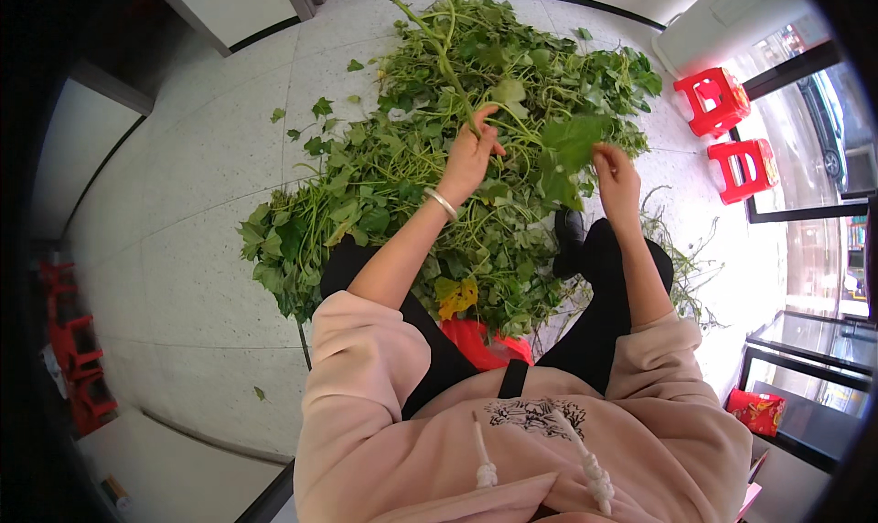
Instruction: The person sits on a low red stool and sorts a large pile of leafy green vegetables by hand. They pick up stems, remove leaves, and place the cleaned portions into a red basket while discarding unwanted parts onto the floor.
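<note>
My left hand (468, 160), with a pale bracelet at the wrist, is closed round a long green leafy vine (445, 61). The stem rises past the fingers toward the far edge of the view. To the right, my right hand (618, 183) pinches the edge of a broad green leaf (569, 148) with thumb and fingertips. Whether this leaf is still joined to the vine, I cannot tell. Under both hands spreads a large heap of leafy vines (412, 162) on the floor, reaching up between my legs. One yellow leaf (456, 296) lies on its near part.
A red plastic bag (480, 343) lies between my thighs. Thin bare stems (688, 272) are strewn right of my right leg. Two red stools (713, 101) stand at the far right by the glass door; more red stools (78, 358) are at the left. Loose leaves (322, 107) dot the floor.
</note>
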{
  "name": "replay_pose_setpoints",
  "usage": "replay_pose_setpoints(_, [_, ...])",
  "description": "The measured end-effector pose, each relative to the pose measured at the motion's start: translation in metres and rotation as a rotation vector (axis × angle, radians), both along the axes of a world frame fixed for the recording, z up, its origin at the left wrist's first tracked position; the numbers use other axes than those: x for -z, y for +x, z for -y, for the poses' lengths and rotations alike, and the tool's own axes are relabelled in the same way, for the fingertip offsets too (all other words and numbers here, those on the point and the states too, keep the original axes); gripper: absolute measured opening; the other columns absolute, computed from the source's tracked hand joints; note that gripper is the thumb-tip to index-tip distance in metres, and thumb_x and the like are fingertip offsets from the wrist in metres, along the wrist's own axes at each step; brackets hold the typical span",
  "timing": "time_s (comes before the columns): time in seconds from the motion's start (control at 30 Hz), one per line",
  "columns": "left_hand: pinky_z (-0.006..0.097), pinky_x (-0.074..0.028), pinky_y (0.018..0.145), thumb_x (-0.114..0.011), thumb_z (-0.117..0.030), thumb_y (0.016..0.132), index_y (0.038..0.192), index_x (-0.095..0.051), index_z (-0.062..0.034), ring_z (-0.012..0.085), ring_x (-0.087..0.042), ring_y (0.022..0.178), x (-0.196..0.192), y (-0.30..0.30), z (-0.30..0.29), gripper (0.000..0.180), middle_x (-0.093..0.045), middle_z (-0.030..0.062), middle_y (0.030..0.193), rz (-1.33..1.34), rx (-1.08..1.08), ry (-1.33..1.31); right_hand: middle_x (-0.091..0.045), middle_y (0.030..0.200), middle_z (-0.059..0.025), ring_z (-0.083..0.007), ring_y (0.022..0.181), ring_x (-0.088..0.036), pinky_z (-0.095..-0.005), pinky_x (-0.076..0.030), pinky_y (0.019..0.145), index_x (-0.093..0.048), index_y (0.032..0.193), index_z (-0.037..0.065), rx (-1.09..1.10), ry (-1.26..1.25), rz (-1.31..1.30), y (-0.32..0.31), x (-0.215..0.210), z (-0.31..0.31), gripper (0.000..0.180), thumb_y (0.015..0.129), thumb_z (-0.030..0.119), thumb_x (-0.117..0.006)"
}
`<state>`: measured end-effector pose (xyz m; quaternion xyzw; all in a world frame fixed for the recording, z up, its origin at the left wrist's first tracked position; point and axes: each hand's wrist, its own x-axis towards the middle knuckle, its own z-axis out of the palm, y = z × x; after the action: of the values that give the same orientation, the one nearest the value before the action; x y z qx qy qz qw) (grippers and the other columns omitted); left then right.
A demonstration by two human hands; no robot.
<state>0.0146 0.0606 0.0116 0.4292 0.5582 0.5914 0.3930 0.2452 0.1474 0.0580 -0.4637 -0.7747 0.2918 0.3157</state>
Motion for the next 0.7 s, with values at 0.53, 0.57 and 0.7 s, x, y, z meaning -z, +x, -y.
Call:
replay_pose_setpoints(0.53, [0.037,-0.04,0.089,-0.062,-0.025,0.083,0.114,-0.05,-0.0002,0.0287,-0.049,0.104,0.0,-0.004,0.059,0.041,-0.05,0.016,0.11,-0.591,-0.27,-0.063,-0.041,0.062,0.0008,-0.0088,0.056,-0.038,-0.0248,-0.034,0.053,-0.053,0.087,0.004,-0.167,-0.345,-0.452,-0.092,-0.012,0.055,0.026,0.096,0.025,-0.042])
replay_pose_setpoints(0.57, [0.036,-0.04,0.088,-0.06,-0.026,0.085,0.113,-0.05,-0.0005,0.0273,-0.049,0.103,-0.002,-0.011,0.065,0.04,-0.049,0.0151,0.109,-0.551,-0.358,-0.079,-0.04,0.062,0.001,-0.0086,0.056,-0.038,-0.0248,-0.034,0.053,-0.053,0.086,0.004,-0.148,-0.416,-0.463,-0.087,-0.005,0.057,0.026,0.096,0.026,-0.042])
replay_pose_setpoints(0.7, [0.039,-0.033,0.095,-0.056,-0.03,0.088,0.118,-0.043,0.0005,0.0295,-0.04,0.112,-0.01,-0.014,0.083,0.045,-0.043,0.0154,0.116,-0.454,-0.507,0.004,-0.035,0.062,0.002,-0.0081,0.056,-0.035,-0.0248,-0.033,0.054,-0.05,0.083,0.005,-0.195,-0.62,-0.471,-0.064,0.013,0.068,0.027,0.097,0.027,-0.041])
